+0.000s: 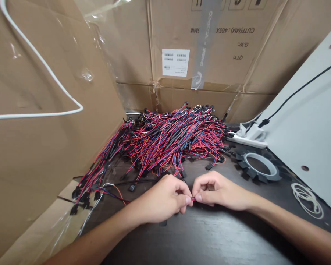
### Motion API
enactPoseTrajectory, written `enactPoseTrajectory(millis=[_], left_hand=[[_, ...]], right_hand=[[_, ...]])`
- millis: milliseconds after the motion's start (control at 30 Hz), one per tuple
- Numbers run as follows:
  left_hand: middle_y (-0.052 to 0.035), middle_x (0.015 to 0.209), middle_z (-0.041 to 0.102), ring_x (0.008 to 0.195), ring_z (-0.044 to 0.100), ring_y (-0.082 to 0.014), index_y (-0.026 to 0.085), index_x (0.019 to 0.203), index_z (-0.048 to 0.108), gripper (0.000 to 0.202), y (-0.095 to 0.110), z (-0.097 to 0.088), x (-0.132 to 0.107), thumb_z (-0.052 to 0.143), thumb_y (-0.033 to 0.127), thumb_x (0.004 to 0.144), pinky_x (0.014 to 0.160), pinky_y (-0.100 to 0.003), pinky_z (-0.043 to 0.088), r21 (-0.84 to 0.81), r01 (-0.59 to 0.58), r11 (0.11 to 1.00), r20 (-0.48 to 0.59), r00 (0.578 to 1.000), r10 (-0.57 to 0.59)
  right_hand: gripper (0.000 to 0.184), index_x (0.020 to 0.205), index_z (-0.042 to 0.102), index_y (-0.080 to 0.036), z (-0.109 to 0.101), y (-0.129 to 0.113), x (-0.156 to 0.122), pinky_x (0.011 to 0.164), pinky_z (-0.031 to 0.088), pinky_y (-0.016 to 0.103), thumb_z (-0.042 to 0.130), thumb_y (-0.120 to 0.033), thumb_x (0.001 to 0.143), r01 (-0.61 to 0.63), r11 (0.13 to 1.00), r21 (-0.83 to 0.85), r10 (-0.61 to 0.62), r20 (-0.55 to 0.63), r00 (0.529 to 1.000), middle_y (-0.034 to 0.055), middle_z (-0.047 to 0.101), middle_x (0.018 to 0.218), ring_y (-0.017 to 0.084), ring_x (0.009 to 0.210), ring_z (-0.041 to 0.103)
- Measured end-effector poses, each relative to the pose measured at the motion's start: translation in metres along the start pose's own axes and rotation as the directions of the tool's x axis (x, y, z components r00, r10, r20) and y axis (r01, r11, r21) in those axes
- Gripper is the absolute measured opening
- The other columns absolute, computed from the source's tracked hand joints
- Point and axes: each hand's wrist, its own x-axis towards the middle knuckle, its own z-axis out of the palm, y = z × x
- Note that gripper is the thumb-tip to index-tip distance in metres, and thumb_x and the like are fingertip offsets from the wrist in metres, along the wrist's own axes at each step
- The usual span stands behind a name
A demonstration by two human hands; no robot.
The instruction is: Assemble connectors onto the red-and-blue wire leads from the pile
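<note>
Between the left hand [168,198] and the right hand [222,191], a bit of red wire [193,199] shows, pinched by the fingers [205,197] of both. It is over the dark table [204,239]. Just behind is a big pile of wires [176,136]. Off to the right lies a tape roll [253,173].

A large cardboard box [135,48] with upside-down print, a white label [175,62] and a strip of grey tape [205,40] closes off the back. More cardboard [44,154] walls the left side, and a white panel [311,110] slants along the right. Soft light leaves a pale sheen on the dark desk [209,239].
</note>
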Motion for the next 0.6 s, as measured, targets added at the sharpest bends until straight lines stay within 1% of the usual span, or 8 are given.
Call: enactPoseTrajectory(millis=[333,533,600], left_hand=[[0.0015,0.058,0.057,0.045,0.038,-0.0056,0.012,0.076,0.068,0.020,-0.0006,0.0006,0.0002,0.048,0.018,0.076,0.042,-0.017,0.026,-0.024,0.001,1.000,-0.008,1.000,-0.001],[0.0012,0.055,0.057,0.049,0.044,-0.0069,0.010,0.074,0.069,0.018,-0.0012,0.0018,0.0023,0.052,0.017,0.073,0.047,-0.018,0.032,-0.007,-0.032,0.999,-0.091,0.995,0.031],[0.0014,0.055,0.057,0.049,0.044,-0.0070,0.010,0.074,0.069,0.018,-0.0012,0.0021,0.0022,0.052,0.017,0.072,0.048,-0.018,0.032,-0.013,-0.040,0.999,-0.102,0.994,0.038]], right_hand=[[0.017,0.072,0.061,-0.011,0.0003,-0.0024,0.0002,0.046,0.026,0.018,0.062,-0.027,0.077,-0.018,1.000,-0.001,0.018,0.040,0.999,-0.0053,0.045,0.054,0.006,0.049,0.034],[0.015,0.070,0.059,-0.010,-0.0010,0.0003,0.0011,0.050,0.027,0.019,0.062,-0.025,0.075,0.002,1.000,-0.029,-0.001,0.030,1.000,-0.0034,0.047,0.059,0.007,0.054,0.035],[0.015,0.071,0.060,-0.010,-0.0015,0.0009,0.0011,0.051,0.027,0.020,0.061,-0.024,0.075,0.000,0.999,-0.036,0.001,0.033,0.999,-0.0029,0.048,0.060,0.008,0.055,0.035]])
